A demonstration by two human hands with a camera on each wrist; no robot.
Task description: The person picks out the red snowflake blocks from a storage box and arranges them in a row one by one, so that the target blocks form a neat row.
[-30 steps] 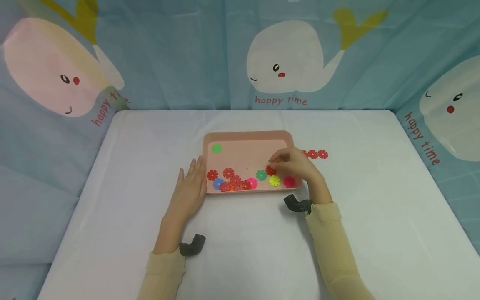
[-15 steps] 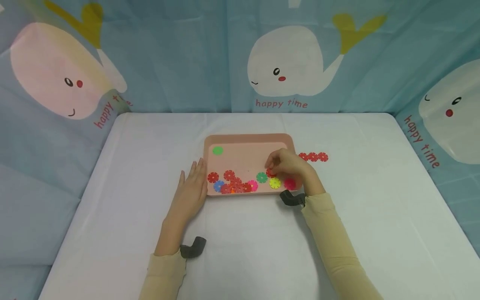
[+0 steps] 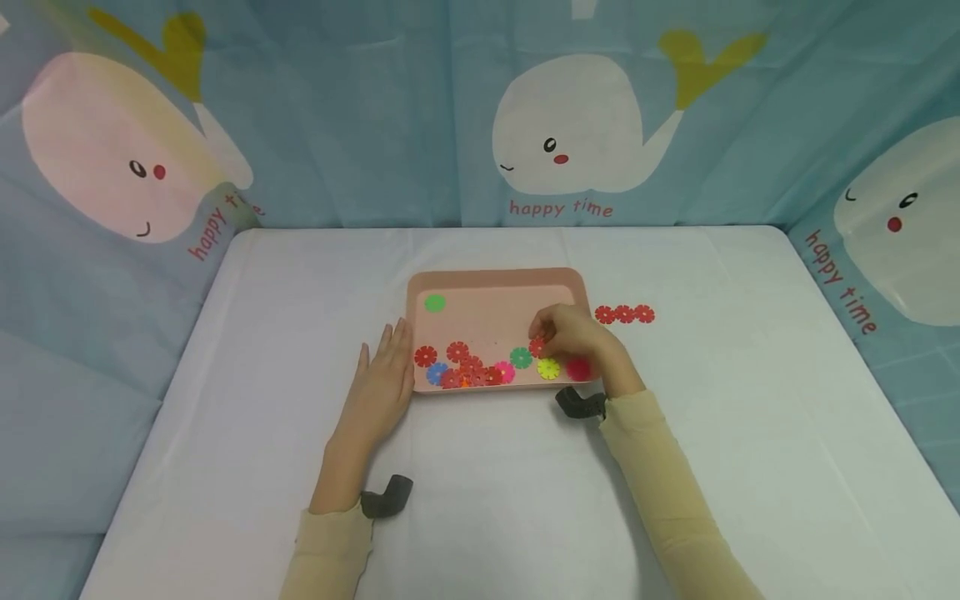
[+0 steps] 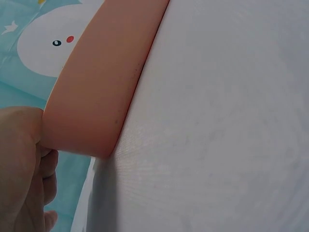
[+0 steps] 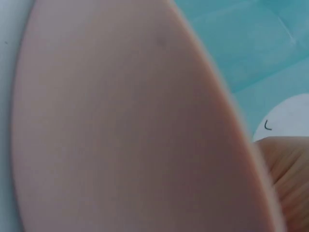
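A shallow pink tray [image 3: 491, 312] lies on the table with flower-shaped plastic discs in it. My left hand [image 3: 378, 392] rests against the tray's left wall, fingers stretched out; the left wrist view shows this hand [image 4: 19, 164] at the tray wall [image 4: 96, 82]. Over the right part of the tray, my right hand [image 3: 573, 333] pinches a red disc [image 3: 537, 347] between thumb and fingertips. Close by it lie a green disc [image 3: 521, 358], a yellow disc [image 3: 548, 369] and a pinkish-red disc [image 3: 578, 369]. In the right wrist view, the tray wall [image 5: 120, 121] hides the fingers.
Several red and other discs [image 3: 471, 367] crowd the tray's front left, with a blue disc [image 3: 437, 373] among them. One light green disc [image 3: 435, 303] lies at the back left. Right of the tray, a row of three red discs [image 3: 624, 314] lies on the white tablecloth [image 3: 750, 417].
My right hand has moved slightly left and toward me, its fingertips closing on the red disc, and the disc row beside the tray shows fully. The left hand stays at the tray wall.
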